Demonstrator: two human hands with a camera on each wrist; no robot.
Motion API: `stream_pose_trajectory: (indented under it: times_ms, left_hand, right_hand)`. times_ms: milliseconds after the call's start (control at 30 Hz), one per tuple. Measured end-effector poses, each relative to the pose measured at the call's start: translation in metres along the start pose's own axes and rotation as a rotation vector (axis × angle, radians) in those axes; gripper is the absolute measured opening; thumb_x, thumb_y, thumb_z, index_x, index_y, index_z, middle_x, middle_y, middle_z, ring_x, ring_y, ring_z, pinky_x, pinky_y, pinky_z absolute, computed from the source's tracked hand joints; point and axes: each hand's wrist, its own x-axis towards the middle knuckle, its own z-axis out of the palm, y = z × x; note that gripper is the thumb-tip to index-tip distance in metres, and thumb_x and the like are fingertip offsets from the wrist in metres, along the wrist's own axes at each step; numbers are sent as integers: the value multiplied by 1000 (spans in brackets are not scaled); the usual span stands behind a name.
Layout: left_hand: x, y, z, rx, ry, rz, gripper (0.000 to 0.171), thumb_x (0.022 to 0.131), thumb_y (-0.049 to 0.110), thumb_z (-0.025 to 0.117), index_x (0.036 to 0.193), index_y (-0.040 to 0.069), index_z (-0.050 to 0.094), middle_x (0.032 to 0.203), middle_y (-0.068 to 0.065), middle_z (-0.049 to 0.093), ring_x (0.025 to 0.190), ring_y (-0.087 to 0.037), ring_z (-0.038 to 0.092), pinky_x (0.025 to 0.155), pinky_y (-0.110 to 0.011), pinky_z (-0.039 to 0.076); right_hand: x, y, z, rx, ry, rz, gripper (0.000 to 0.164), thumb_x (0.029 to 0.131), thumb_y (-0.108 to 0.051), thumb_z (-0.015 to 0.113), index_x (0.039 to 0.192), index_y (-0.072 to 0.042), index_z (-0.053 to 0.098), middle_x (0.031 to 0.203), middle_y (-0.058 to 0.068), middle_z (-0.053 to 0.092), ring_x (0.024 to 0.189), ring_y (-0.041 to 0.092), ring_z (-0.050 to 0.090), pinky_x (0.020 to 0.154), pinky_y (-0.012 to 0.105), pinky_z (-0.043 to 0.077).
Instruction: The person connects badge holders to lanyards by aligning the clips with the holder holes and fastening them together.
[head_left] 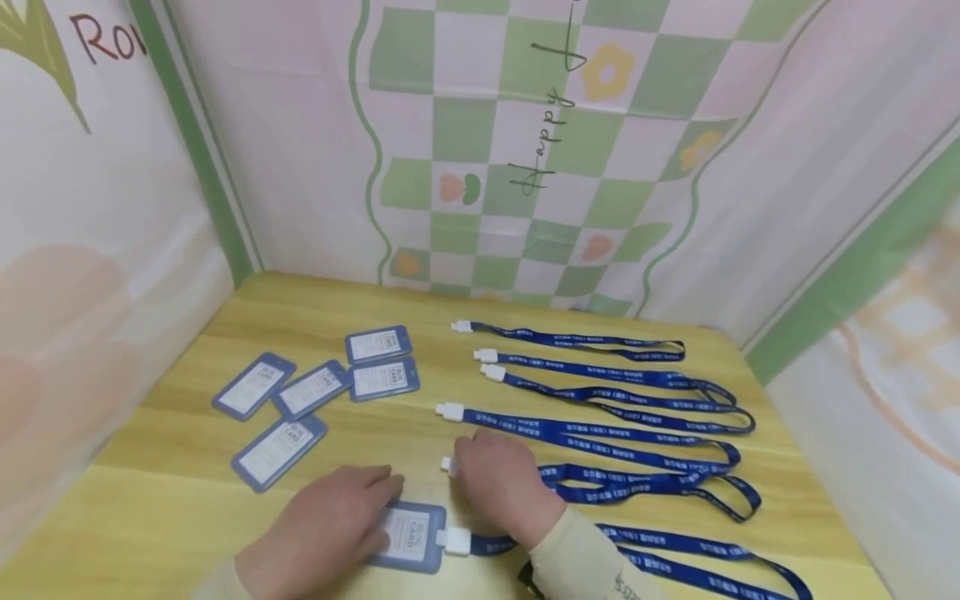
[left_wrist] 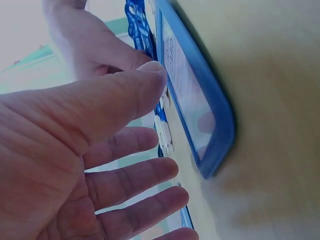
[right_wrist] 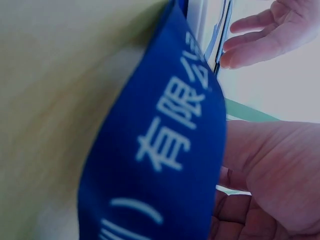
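Observation:
My left hand is at a blue-framed ID card holder near the table's front. In the left wrist view its thumb lies right at the card holder's edge, with the other fingers spread and fairly straight. That card holder is joined to a white clip on a dark blue lanyard. Just behind it, my right hand grips another blue lanyard close to its white clip, which sticks out left of the fingers. A printed strap fills much of the right wrist view.
Several loose card holders lie at the left and back left of the wooden table, some overlapping. Farther back, several blue lanyards are laid out sideways with white clips facing left. Patterned cloth stands behind.

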Motion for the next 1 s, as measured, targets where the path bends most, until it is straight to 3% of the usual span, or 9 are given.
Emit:
stream_pose_trajectory:
  times_ms: [133,400,700,800,1000]
  left_hand:
    - [0,-6,-1,6,29,-14,56,91,37,77,139,12,65,139,-13,67,120,-33,67,102,-52,57]
    - [2,-20,-2,12,38,-112,58,90,36,78,139,8,65,140,-18,65,123,-38,65,105,-55,55]
    - [-3,-39,-4,62,107,-203,59,95,35,73,138,-5,61,139,-31,62,121,-48,64,99,-62,57]
    - [-3,-44,-4,77,145,-245,58,95,29,72,137,-9,60,135,-32,62,114,-49,66,93,-62,59]
    - [-4,-55,-3,131,186,-337,56,91,27,77,131,-9,61,117,-31,68,89,-46,69,65,-59,61]
  right_hand:
    - [-1,1,-1,22,2,5,18,100,-27,68,99,-9,71,78,3,60,63,15,51,50,29,47]
    - [-1,1,-2,21,20,0,20,100,-28,68,96,-9,70,76,2,58,62,15,49,49,28,45]
    - [0,2,-2,36,7,-8,19,101,-28,67,98,-9,71,75,2,59,62,14,50,50,28,46]
    - [1,2,-1,38,5,-9,19,100,-28,68,98,-10,71,76,2,59,62,14,50,50,29,46]
    - [2,1,-1,31,1,-11,19,100,-29,68,99,-10,71,76,1,59,62,14,50,50,28,46]
